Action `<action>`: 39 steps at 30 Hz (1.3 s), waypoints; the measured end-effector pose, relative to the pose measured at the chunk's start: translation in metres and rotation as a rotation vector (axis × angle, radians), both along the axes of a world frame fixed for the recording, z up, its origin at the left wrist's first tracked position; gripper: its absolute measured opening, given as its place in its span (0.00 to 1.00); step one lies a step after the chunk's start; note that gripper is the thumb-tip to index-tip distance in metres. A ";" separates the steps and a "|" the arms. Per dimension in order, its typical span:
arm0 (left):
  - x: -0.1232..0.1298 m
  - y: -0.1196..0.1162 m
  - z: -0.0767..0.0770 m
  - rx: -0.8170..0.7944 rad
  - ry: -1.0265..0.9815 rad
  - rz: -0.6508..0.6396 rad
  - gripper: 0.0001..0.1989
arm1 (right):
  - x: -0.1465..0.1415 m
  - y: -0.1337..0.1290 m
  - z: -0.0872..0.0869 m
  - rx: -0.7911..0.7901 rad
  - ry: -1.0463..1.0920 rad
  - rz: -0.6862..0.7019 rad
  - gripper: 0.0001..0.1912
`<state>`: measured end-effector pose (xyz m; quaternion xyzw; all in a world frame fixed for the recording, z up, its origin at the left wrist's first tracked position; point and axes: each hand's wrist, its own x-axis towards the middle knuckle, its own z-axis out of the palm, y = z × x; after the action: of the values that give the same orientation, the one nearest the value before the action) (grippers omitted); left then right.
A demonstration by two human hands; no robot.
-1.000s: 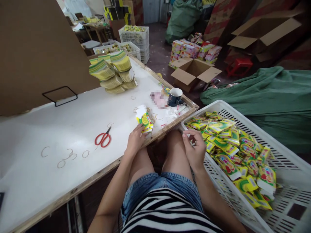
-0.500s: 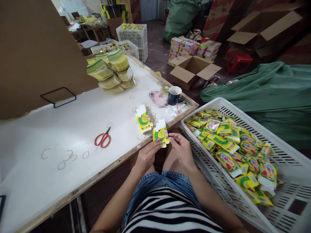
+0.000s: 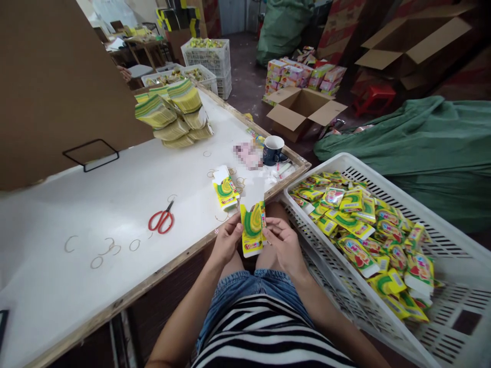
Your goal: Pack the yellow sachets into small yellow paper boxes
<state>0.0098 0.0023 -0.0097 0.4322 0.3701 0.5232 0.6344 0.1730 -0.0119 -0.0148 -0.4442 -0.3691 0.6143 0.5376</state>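
Near edge: left hand (image 3: 227, 238) and right hand (image 3: 283, 240) both closed on one yellow-green carton (image 3: 252, 227), held upright between them above the lap, just off the tabletop (image 3: 49, 286) edge. Left hand pinches the carton's left side, right hand fingers on its right side. Carton's white top flap (image 3: 253, 192) stands open, pointing up.

Just beyond the hands, on the tabletop: a small stack of the same cartons (image 3: 225, 188), lying flat, near the held one but not touching it. Loose rubber bands (image 3: 241, 182) scattered around the stack.

Left of the hands, well apart: red scissors (image 3: 162, 220), closed, flat on the tabletop. More rubber bands (image 3: 103, 250) further left.

Right of the hands: white plastic crate (image 3: 452, 245), near wall just beside the right hand, loaded with loose yellow-green packets (image 3: 360, 230).

Further up the tabletop: dark mug (image 3: 272, 150) near the right edge, blurred pink item (image 3: 248, 154) next to it.

Far end of the tabletop: tall pile of flat carton blanks (image 3: 172, 112). Brown cardboard sheet (image 3: 57, 87) stands along the left side.

Floor beyond: open cardboard box (image 3: 303, 110), stacked pink boxes (image 3: 303, 74) behind it, green cloth (image 3: 414, 143) to the right, white crates (image 3: 209, 59) at the back.
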 end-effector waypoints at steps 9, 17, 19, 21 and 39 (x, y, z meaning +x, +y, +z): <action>0.003 -0.005 0.011 -0.059 -0.114 -0.171 0.31 | -0.007 -0.001 0.004 0.011 -0.095 0.033 0.23; 0.008 -0.003 -0.003 -0.109 0.006 0.080 0.24 | -0.009 -0.002 0.010 0.032 -0.270 0.017 0.18; 0.008 -0.005 -0.002 -0.055 0.083 0.137 0.27 | -0.011 -0.001 0.009 0.048 -0.332 -0.026 0.17; 0.007 -0.007 0.001 -0.013 0.135 0.162 0.32 | -0.010 0.000 0.007 0.077 -0.354 -0.049 0.16; -0.021 -0.021 0.026 -0.079 0.012 -0.271 0.34 | 0.019 0.016 0.023 0.404 -0.421 0.250 0.12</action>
<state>-0.0116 -0.0184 0.0161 0.4561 0.3327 0.4152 0.7134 0.1916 0.0045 0.0078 -0.3969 -0.6386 0.4847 0.4470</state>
